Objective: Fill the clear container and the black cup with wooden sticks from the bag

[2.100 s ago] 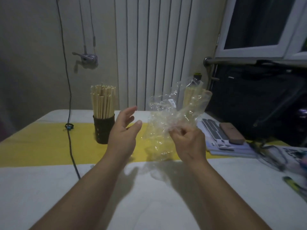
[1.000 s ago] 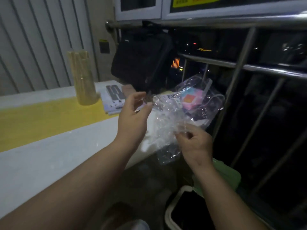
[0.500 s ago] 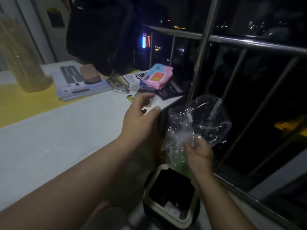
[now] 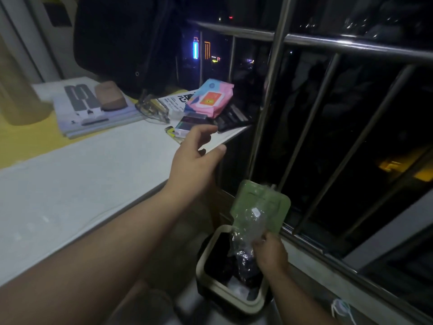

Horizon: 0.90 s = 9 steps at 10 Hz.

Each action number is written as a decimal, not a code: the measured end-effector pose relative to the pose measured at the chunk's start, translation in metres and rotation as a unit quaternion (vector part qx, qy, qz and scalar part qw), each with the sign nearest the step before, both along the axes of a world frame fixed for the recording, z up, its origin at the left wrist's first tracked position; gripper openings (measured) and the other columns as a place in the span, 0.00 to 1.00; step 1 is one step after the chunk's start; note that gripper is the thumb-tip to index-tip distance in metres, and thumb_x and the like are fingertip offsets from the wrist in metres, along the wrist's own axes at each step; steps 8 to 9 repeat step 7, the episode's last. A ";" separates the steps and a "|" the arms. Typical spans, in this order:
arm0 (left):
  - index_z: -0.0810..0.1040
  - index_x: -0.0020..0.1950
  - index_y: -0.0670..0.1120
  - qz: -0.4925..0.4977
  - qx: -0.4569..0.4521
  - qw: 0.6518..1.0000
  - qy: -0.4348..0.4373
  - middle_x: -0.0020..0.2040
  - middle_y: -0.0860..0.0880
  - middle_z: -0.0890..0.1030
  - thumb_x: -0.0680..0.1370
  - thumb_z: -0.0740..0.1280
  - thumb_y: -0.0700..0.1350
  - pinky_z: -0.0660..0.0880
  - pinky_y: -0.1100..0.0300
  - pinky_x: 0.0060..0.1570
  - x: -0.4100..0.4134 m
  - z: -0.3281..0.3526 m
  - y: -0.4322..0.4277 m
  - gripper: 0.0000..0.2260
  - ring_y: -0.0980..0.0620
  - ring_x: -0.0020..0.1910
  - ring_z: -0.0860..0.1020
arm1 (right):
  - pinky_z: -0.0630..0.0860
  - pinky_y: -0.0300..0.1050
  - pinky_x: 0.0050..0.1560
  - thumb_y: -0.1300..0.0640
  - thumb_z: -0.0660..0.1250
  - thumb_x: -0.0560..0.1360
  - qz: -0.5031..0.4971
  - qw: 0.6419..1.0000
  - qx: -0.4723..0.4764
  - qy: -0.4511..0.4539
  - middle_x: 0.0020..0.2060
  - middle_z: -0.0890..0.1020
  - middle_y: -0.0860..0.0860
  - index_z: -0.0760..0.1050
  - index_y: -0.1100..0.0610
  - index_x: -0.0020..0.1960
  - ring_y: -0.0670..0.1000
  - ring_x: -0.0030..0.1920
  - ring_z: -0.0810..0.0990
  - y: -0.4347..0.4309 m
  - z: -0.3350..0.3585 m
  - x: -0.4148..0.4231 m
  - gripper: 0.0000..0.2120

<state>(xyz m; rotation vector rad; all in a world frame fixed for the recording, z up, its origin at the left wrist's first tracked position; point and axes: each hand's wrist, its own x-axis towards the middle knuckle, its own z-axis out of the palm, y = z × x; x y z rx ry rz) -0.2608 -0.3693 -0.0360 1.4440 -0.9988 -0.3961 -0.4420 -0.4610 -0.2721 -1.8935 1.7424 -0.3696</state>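
Bag, crumpled and clear, is pinched at about its middle by the right hand, whose fingers curl round the film. It sits right over the open mouth of the bin. Its long axis runs close to upright: the top end rises in front of the raised green lid, and the lower end already dips past the rim into the dark inside. So the drop is straight down from the hand, with nothing between.

The left hand is well apart from the bag, up by the corner of the counter. Its fingers are spread loosely and it holds nothing. The right hand is plainly the nearer one.

The bag looks limp and glossy, with a small pale label near the top. No sticks show through it, so I judge it to be empty and on its way to being thrown out.

A tall yellowish blur at the far left of the counter is probably the container, too smeared to read its fill. The cup is out of view.
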 end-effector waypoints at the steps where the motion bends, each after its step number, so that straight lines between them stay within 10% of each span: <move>1: 0.74 0.62 0.57 0.002 0.001 1.000 0.000 0.63 0.54 0.78 0.79 0.70 0.43 0.73 0.50 0.67 0.001 -0.002 -0.001 0.14 0.56 0.66 0.74 | 0.71 0.42 0.40 0.56 0.68 0.76 0.018 1.000 0.009 0.006 0.50 0.79 0.51 0.76 0.50 0.53 0.53 0.43 0.78 0.001 -0.016 -0.001 0.06; 4: 0.75 0.65 0.53 0.006 0.005 1.000 0.008 0.64 0.53 0.78 0.79 0.70 0.44 0.72 0.49 0.68 0.005 -0.004 -0.002 0.15 0.55 0.66 0.74 | 0.72 0.39 0.48 0.60 0.61 0.79 0.119 0.983 0.109 0.091 0.57 0.81 0.50 0.75 0.49 0.64 0.52 0.52 0.79 0.000 -0.034 0.003 0.16; 5: 0.76 0.64 0.53 0.006 -0.002 1.000 0.005 0.62 0.54 0.79 0.78 0.71 0.44 0.72 0.50 0.67 0.006 -0.005 -0.003 0.15 0.56 0.65 0.74 | 0.76 0.42 0.48 0.56 0.60 0.78 0.108 0.974 0.129 0.152 0.51 0.83 0.52 0.79 0.54 0.51 0.53 0.53 0.82 -0.008 -0.037 0.005 0.09; 9: 0.76 0.65 0.52 0.011 -0.001 1.000 0.003 0.63 0.53 0.78 0.79 0.70 0.44 0.72 0.49 0.68 0.007 -0.002 -0.003 0.15 0.56 0.66 0.74 | 0.74 0.43 0.49 0.59 0.58 0.81 0.083 0.985 0.100 0.111 0.55 0.82 0.57 0.78 0.58 0.58 0.57 0.56 0.81 -0.017 0.008 0.021 0.12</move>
